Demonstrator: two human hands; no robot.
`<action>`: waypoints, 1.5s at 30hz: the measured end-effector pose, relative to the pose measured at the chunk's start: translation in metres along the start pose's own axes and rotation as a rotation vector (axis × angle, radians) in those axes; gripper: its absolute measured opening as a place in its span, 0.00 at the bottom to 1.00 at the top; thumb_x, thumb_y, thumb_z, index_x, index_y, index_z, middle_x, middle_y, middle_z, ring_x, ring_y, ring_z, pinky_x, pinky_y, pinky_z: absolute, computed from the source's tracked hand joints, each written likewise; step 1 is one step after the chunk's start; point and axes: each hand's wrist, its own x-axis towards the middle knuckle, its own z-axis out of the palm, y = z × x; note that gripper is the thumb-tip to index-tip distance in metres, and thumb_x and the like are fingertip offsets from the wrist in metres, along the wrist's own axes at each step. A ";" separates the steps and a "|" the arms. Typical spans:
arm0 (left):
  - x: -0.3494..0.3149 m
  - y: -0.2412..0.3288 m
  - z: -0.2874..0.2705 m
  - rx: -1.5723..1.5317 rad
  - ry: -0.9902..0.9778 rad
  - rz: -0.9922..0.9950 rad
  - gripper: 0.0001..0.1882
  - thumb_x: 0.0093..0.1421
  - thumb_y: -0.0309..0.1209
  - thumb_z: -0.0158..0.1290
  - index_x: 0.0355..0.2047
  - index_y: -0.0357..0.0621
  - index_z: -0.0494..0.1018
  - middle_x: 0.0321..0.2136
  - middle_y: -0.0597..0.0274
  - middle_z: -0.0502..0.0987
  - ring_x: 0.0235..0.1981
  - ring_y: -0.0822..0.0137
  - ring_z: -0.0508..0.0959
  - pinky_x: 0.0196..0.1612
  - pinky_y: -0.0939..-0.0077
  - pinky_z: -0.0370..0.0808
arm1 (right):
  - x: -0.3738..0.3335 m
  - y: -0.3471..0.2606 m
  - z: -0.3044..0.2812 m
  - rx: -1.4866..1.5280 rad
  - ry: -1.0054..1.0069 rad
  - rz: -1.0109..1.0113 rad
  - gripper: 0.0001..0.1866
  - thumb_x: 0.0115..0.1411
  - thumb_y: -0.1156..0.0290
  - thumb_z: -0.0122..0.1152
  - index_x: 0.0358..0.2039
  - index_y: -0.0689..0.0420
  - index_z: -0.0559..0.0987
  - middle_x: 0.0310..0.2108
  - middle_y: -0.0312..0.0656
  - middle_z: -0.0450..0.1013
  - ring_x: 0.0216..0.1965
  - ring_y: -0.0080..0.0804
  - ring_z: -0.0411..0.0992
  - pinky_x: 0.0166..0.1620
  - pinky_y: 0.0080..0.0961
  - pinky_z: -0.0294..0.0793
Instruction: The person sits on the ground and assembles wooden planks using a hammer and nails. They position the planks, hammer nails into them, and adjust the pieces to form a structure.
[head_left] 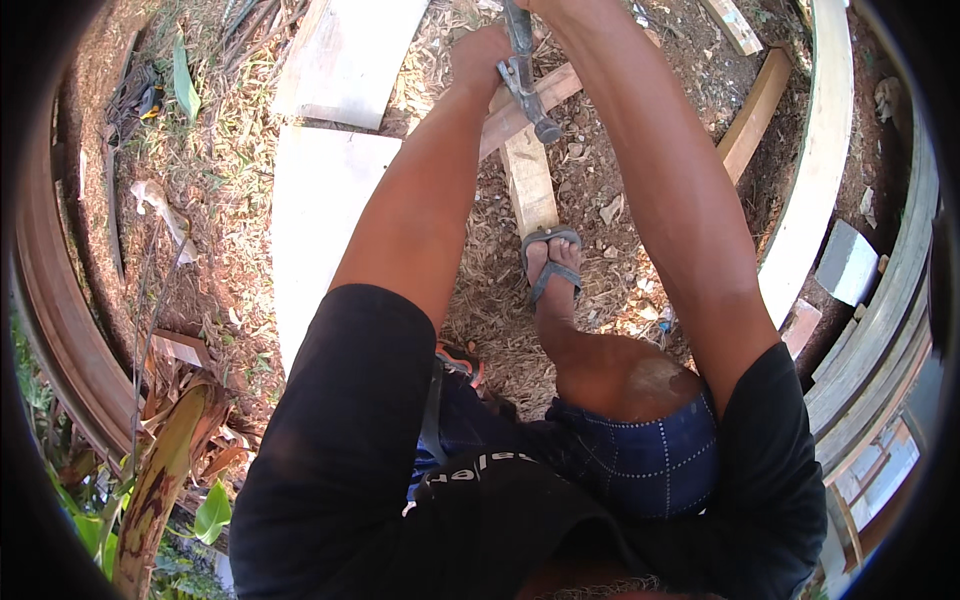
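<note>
Hammer [522, 85] at the top of the view, its head hanging over the place where a pale timber [530, 185] and a reddish-brown timber [562, 88] cross on the ground [500, 330]; seen from above, I cannot tell whether the metal touches the wood or is lifted clear of it. The right hand [540, 4], mostly cut off by the upper edge, appears to be closed around the far end of the handle. The left hand [482, 55] is bunched just beside the tool, close to the crossing; its fingers are hidden, so I cannot tell whether it grips the wood, steadies something small or merely rests there. The two hands are near each other but apart. A sandalled foot [552, 265] is at the near end of the pale timber, seemingly pinning it. White boards [330, 185] lie to the left, and a loose brown timber [757, 115] lies to the right. The step in hand looks to be striking or lining up at the crossing, though no nail can be made out. The next move would call for a firm hold on the handle, the left hand clear of the hammer's path, and steady weight from the foot so that neither timber slides or twists under a blow.
</note>
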 end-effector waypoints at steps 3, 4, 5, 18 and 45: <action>0.010 -0.014 0.007 0.016 -0.051 -0.032 0.21 0.52 0.50 0.60 0.39 0.51 0.83 0.37 0.53 0.85 0.41 0.50 0.84 0.42 0.57 0.79 | -0.039 -0.058 -0.044 0.891 0.175 0.478 0.14 0.65 0.65 0.52 0.21 0.52 0.71 0.16 0.38 0.67 0.16 0.34 0.65 0.19 0.36 0.62; 0.008 0.000 -0.002 0.102 -0.074 -0.050 0.19 0.52 0.48 0.59 0.39 0.50 0.83 0.37 0.53 0.85 0.41 0.50 0.84 0.42 0.57 0.79 | -0.041 -0.056 -0.045 0.866 0.207 0.472 0.14 0.65 0.67 0.51 0.21 0.53 0.72 0.17 0.40 0.67 0.17 0.36 0.66 0.20 0.37 0.64; 0.007 0.000 0.003 0.025 -0.040 -0.068 0.19 0.53 0.47 0.59 0.39 0.50 0.83 0.38 0.53 0.85 0.42 0.50 0.84 0.43 0.57 0.79 | -0.044 -0.054 -0.046 0.841 0.238 0.465 0.13 0.65 0.69 0.50 0.22 0.54 0.73 0.17 0.43 0.68 0.18 0.38 0.67 0.22 0.39 0.65; -0.029 0.033 -0.042 -0.155 0.081 -0.136 0.24 0.64 0.48 0.46 0.39 0.42 0.82 0.39 0.44 0.84 0.44 0.44 0.83 0.48 0.55 0.78 | -0.113 -0.129 -0.063 0.610 0.201 0.067 0.19 0.66 0.63 0.48 0.21 0.60 0.71 0.16 0.37 0.63 0.21 0.27 0.60 0.27 0.32 0.63; 0.023 0.005 -0.010 0.215 -0.096 -0.017 0.36 0.65 0.52 0.49 0.71 0.56 0.61 0.73 0.46 0.54 0.75 0.45 0.51 0.73 0.39 0.44 | -0.064 -0.089 -0.044 0.614 0.099 0.428 0.20 0.65 0.62 0.49 0.20 0.61 0.74 0.15 0.49 0.70 0.21 0.45 0.71 0.40 0.40 0.68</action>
